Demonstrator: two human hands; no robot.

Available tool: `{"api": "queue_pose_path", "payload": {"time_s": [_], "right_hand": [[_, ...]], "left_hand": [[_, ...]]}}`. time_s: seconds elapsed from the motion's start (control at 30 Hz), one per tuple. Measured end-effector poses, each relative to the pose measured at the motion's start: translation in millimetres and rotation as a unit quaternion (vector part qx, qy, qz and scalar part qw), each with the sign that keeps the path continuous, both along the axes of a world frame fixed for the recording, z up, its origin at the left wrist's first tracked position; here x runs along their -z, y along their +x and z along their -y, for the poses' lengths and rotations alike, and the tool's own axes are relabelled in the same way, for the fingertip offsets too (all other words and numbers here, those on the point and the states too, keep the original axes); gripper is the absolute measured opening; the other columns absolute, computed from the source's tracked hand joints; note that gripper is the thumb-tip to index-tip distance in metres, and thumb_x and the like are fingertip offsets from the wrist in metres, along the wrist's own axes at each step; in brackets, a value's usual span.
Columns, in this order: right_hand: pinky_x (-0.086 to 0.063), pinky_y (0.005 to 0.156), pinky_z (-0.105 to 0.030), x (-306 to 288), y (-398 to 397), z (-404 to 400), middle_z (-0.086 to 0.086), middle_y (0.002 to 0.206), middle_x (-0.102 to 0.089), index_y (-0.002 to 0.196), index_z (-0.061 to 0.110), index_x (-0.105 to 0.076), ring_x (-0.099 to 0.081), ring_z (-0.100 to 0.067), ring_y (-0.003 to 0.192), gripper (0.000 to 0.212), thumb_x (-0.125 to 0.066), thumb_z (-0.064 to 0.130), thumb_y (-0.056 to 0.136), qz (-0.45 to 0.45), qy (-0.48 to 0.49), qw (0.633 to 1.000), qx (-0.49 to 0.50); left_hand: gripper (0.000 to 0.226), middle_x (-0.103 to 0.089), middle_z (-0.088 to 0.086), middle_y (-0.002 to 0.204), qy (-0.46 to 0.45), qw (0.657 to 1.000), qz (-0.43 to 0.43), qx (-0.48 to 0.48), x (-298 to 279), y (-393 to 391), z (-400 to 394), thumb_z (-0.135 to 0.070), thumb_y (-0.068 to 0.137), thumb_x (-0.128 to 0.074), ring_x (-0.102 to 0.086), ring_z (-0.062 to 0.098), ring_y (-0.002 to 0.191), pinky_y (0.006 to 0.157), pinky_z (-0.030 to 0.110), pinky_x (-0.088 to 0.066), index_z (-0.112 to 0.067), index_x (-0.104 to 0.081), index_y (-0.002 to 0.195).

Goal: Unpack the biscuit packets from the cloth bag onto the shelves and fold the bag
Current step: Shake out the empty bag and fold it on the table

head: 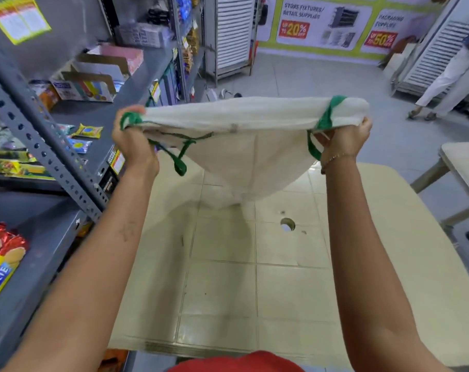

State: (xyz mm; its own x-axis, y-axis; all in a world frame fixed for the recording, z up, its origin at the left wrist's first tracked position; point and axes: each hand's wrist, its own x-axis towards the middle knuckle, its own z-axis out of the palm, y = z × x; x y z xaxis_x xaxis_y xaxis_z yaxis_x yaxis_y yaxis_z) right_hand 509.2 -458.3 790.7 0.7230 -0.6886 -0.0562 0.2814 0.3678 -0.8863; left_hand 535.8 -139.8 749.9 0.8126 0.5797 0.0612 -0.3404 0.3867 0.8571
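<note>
Head view: my left hand (132,139) and right hand (344,136), fingers curled tight, stretched the cloth bag (244,146) flat at twelve o'clock above the counter (388,264), likely for folding.

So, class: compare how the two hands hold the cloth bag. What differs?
The left hand grips the cloth bag with a green handle bunched at its fingers; the right hand grips the opposite end, a green loop hanging below it. Only the right wrist wears a bracelet. Both hold the bag stretched above the table.

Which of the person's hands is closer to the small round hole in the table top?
The right hand. It holds the cloth bag up at its right end, above and somewhat right of the round hole in the table. The left hand grips the bag's opposite end, far off toward the shelves.
</note>
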Motion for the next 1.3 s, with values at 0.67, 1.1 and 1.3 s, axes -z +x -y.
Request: {"api": "queue_pose_path", "payload": {"time_s": [0.67,1.1,1.3], "right_hand": [[-0.044,0.07,-0.028,188,-134,-56,-0.007,0.092,-0.067,0.09,0.016,-0.062,-0.058,-0.02,0.079,0.032,-0.056,0.034,0.064,-0.317,-0.285,0.893,-0.144],[-0.038,0.067,-0.029,192,-132,-30,-0.002,0.112,-0.061,0.112,0.017,-0.057,-0.06,-0.028,0.094,0.053,-0.049,-0.012,0.068,-0.342,-0.601,0.711,-0.13],[-0.039,0.09,-0.036,184,-116,-22,-0.012,0.112,-0.057,0.112,0.008,-0.058,-0.055,-0.028,0.105,0.043,-0.058,0.001,0.07,-0.309,-0.323,0.883,0.14]], "left_hand": [[0.059,-0.041,0.009,0.13,0.75,0.554,-0.218,0.289,229,-180,86,-0.045,0.081,-0.062,-0.04,0.031,0.122,0.098,0.039,-0.031,-0.014,-0.045,0.128],[0.015,-0.059,0.029,0.099,0.476,0.827,-0.294,0.055,148,-105,51,-0.003,0.094,-0.033,-0.056,0.039,0.081,0.057,0.037,-0.032,-0.007,-0.039,0.107],[0.015,-0.064,0.025,0.092,0.432,0.882,-0.178,-0.061,113,-91,15,-0.005,0.093,-0.043,-0.058,0.036,0.08,0.057,0.03,-0.028,0.001,-0.051,0.105]]}}
